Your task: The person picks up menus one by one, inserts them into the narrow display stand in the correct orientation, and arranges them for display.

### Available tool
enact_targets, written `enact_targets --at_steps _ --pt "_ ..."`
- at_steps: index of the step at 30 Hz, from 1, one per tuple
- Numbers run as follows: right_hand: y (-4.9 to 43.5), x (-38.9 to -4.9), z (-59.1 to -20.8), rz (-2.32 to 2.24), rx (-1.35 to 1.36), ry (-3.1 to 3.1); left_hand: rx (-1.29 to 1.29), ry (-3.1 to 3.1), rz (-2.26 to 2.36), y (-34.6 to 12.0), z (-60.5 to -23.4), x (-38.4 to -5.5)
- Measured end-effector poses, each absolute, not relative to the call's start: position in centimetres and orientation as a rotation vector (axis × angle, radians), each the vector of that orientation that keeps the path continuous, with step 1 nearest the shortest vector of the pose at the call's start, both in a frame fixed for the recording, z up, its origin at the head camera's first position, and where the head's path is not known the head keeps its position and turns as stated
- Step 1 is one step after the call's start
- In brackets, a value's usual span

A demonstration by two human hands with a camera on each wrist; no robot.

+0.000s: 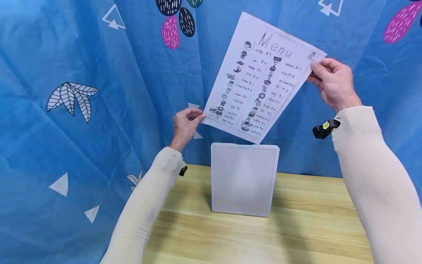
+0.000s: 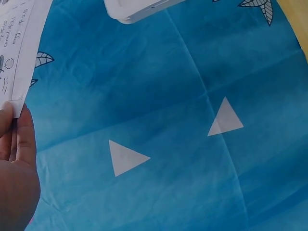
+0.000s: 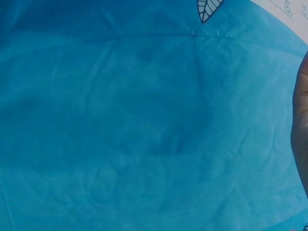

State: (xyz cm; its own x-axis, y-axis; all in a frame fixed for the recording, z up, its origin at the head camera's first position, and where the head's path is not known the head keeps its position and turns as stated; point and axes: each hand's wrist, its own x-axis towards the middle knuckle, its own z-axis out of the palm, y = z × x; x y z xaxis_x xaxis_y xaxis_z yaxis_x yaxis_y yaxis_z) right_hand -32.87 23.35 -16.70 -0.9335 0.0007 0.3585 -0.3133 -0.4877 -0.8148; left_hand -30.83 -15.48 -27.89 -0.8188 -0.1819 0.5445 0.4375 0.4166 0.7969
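Note:
A white paper menu (image 1: 252, 79), hand-lettered with small drawings and prices in two columns, is held up tilted in the head view. My left hand (image 1: 186, 126) pinches its lower left corner between thumb and fingers; the left wrist view shows the same pinch on the menu's corner (image 2: 21, 82). At the upper right corner, my right hand (image 1: 336, 82) grips the sheet with the thumb on the printed face. Only the edge of the right hand (image 3: 301, 115) shows in the right wrist view. Below the sheet stands a pale rectangular board (image 1: 243, 179), upright.
The board stands on a light wooden table (image 1: 316, 216), close to its back edge. Blue patterned curtain (image 1: 99, 146) hangs behind and along the left side. A small black device (image 1: 325, 129) is worn at the right wrist.

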Motion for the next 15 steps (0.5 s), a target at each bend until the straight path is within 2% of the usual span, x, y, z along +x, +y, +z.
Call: enact_targets --at_steps 15 --pt "23.36 -32.92 -16.62 2.503 0.479 -1.492 -0.191 -2.107 -1.418 -15.28 -28.34 -30.86"
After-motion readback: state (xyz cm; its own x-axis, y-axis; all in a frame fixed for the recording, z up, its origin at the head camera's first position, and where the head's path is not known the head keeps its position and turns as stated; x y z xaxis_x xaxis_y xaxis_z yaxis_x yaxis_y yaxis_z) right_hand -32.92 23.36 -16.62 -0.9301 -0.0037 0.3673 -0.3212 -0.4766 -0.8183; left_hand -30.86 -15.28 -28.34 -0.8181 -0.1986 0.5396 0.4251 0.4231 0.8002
